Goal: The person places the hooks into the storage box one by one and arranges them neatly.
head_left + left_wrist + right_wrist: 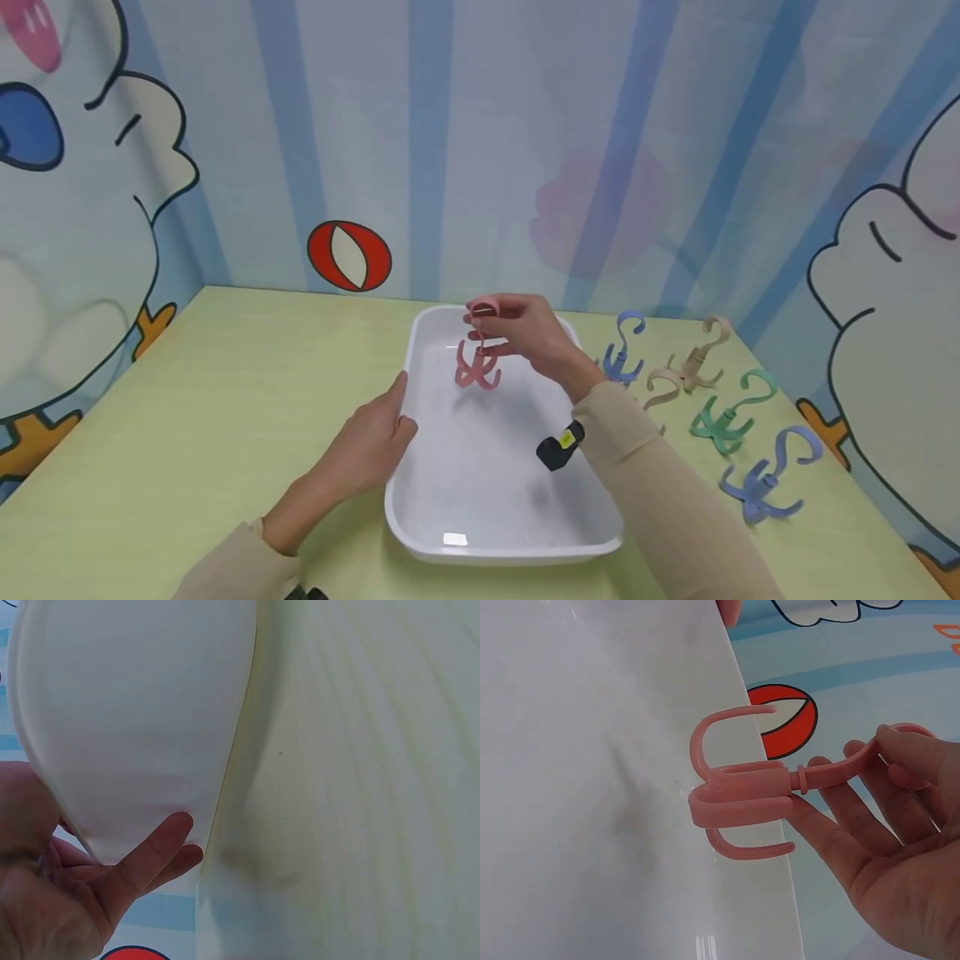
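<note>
A pink plastic hook with curling prongs (478, 363) hangs over a glossy white rectangular tray (480, 475).
The right hand (536, 335) pinches its curved top, leaving the prongs free above the tray's floor; the left hand (371, 439) grips the tray's left wall, probably to steady it, though how its fingers wrap is hard to tell. Blue, beige and green plastic hooks (724, 419) sit on the pale yellow-green table (247, 375) to the right, presumably for easy reach.
</note>
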Tool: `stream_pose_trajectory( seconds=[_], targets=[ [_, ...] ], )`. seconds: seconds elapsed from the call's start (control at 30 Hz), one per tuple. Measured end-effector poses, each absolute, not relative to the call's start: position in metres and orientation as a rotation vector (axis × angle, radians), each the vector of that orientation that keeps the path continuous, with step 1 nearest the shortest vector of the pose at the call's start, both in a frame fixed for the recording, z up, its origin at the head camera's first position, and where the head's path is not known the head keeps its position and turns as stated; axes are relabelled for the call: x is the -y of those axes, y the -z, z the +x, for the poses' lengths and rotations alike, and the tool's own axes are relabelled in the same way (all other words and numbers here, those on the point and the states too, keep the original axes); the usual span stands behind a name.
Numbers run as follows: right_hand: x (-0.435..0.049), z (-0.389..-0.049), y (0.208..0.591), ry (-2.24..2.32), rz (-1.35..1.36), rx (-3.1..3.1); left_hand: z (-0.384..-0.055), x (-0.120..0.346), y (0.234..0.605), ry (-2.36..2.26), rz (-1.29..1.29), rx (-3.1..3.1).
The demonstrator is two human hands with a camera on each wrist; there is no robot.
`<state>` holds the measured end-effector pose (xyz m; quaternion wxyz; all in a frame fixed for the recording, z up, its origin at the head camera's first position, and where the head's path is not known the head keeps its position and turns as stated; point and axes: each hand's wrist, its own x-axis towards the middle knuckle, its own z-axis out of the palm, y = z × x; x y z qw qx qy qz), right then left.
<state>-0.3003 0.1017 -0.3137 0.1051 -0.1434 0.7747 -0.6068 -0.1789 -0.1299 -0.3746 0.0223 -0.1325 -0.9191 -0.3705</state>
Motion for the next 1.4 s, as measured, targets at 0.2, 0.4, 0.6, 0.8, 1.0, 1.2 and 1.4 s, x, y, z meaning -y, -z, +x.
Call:
stream_pose_trajectory(
  seconds=[0.2,0.4,0.6,0.8,1.0,1.2,1.4],
  targets=[
    [-0.093,-0.309,0.319,1.801,-0.406,-2.275,-0.179,0.130,0.374,1.156,-0.392,2.855],
    [-0.085,-0.318,0.324,1.819,-0.373,-2.266,-0.179,0.131,0.376,1.153,-0.390,2.856],
    [-0.079,-0.324,0.327,1.819,-0.342,-2.264,-0.179,0.133,0.375,1.150,-0.393,2.853],
    [-0.072,-0.328,0.327,1.833,-0.355,-2.248,-0.179,0.134,0.374,1.154,-0.390,2.852],
    [-0.067,-0.335,0.330,1.822,-0.365,-2.251,-0.180,0.134,0.374,1.146,-0.396,2.855],
    [-0.063,-0.337,0.334,1.821,-0.365,-2.268,-0.180,0.132,0.375,1.156,-0.408,2.846],
    [-0.060,-0.339,0.336,1.820,-0.350,-2.283,-0.180,0.130,0.374,1.160,-0.413,2.844]
  ],
)
